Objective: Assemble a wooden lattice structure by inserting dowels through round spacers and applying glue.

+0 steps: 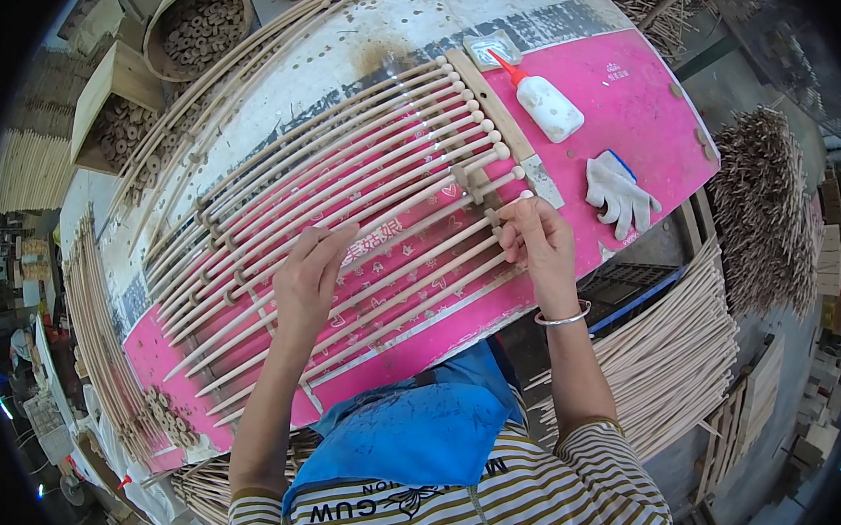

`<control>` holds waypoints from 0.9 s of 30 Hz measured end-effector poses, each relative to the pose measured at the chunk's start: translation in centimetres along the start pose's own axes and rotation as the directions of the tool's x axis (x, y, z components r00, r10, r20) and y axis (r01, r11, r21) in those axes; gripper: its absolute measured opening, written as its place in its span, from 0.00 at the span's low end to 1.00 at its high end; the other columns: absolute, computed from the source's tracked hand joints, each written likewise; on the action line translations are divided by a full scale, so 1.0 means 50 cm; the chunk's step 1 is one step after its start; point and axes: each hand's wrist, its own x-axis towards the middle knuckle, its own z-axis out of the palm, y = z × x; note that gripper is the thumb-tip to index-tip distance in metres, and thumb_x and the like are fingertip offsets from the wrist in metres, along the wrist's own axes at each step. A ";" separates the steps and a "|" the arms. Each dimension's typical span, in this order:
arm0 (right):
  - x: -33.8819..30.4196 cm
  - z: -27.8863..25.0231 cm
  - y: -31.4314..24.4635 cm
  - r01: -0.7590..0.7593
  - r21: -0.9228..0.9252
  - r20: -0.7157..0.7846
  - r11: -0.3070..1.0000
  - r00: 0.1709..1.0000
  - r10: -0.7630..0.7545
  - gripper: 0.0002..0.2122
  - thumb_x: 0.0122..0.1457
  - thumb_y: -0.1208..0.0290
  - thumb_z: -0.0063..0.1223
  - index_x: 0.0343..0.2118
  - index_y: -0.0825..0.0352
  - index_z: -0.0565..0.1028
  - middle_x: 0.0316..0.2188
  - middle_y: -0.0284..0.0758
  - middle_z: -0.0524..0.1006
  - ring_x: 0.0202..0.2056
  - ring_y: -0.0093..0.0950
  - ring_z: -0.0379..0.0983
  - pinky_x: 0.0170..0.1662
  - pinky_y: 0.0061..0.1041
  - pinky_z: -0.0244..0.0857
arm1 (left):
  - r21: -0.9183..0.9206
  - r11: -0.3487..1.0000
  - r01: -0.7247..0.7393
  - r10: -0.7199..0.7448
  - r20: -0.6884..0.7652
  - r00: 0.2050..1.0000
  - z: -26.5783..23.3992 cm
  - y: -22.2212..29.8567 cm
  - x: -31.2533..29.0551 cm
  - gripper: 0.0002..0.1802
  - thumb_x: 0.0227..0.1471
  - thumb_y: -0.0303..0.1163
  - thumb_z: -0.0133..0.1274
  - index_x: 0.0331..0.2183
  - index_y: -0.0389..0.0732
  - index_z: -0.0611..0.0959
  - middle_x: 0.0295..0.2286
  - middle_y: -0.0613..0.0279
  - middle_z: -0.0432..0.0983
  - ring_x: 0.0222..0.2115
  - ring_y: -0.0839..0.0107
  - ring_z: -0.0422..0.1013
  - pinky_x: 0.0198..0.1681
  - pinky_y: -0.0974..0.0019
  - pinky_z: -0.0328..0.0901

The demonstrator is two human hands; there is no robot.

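Long pale wooden rods (349, 172) with ball ends lie side by side across the bench before me. Several carry small wooden rings (237, 277) near their pointed left ends, and a few rings sit near the ball ends by my right hand. My right hand (542, 246) is closed at the ball end of one rod, its fingertips pinched beside a wooden ring (493, 217). My left hand (312, 267) reaches over the middle of the rods, fingers curled and thumb against the index finger. What lies between its fingertips is hidden.
A wooden stop bar (492, 108) lines the ball ends. Beyond are a white glue bottle (548, 109) with red nozzle and a white glove (620, 193) on the pink sheet (633, 93). A ring-filled tub (201, 33) stands far left. Rod bundles (656, 344) lie right.
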 end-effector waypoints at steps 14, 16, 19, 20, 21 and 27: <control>-0.008 -0.009 0.005 -0.035 0.002 0.020 0.999 0.999 0.035 0.15 0.75 0.59 0.50 0.42 0.67 0.79 0.24 0.24 0.74 0.21 0.11 0.66 0.25 0.12 0.58 | 0.100 0.994 -0.043 0.038 0.045 0.998 0.053 -0.016 0.016 0.17 0.57 0.23 0.60 0.49 0.44 0.88 0.34 0.58 0.77 0.33 0.63 0.77 0.34 0.62 0.71; -0.006 -0.007 0.006 -0.045 0.005 0.024 0.999 0.999 0.045 0.15 0.74 0.59 0.50 0.42 0.67 0.79 0.24 0.24 0.74 0.22 0.11 0.66 0.25 0.12 0.58 | 0.140 0.989 -0.055 0.051 0.029 0.998 0.058 -0.016 0.013 0.17 0.55 0.24 0.61 0.48 0.46 0.89 0.33 0.60 0.76 0.33 0.63 0.76 0.32 0.60 0.71; -0.005 -0.007 0.006 -0.055 0.006 0.029 0.998 0.998 0.055 0.14 0.74 0.61 0.50 0.42 0.67 0.79 0.24 0.24 0.74 0.22 0.11 0.66 0.26 0.12 0.59 | 0.217 0.972 -0.095 0.095 0.011 0.995 0.065 -0.016 0.012 0.18 0.53 0.24 0.61 0.47 0.45 0.89 0.32 0.60 0.76 0.33 0.62 0.76 0.33 0.60 0.71; -0.004 -0.006 0.006 -0.054 0.004 0.027 0.999 0.998 0.054 0.13 0.74 0.62 0.50 0.42 0.68 0.79 0.24 0.25 0.74 0.22 0.11 0.66 0.26 0.12 0.59 | 0.274 0.954 -0.125 0.126 0.016 0.992 0.067 -0.016 0.014 0.18 0.52 0.24 0.61 0.46 0.45 0.89 0.32 0.61 0.76 0.34 0.62 0.76 0.35 0.60 0.71; -0.004 -0.006 0.009 -0.054 0.004 0.027 0.999 0.998 0.054 0.13 0.74 0.62 0.50 0.42 0.68 0.79 0.24 0.25 0.74 0.22 0.11 0.66 0.26 0.12 0.59 | 0.328 0.932 -0.156 0.157 0.023 0.987 0.068 -0.015 0.015 0.18 0.51 0.24 0.61 0.46 0.45 0.89 0.32 0.61 0.76 0.35 0.62 0.76 0.37 0.59 0.72; -0.001 -0.007 0.022 -0.026 0.013 0.048 1.000 0.999 0.025 0.13 0.74 0.59 0.50 0.42 0.64 0.79 0.24 0.23 0.75 0.22 0.10 0.66 0.24 0.11 0.54 | 0.319 0.931 -0.178 0.180 0.025 0.983 0.063 -0.012 0.020 0.19 0.50 0.24 0.62 0.46 0.44 0.89 0.35 0.61 0.77 0.36 0.63 0.75 0.40 0.59 0.70</control>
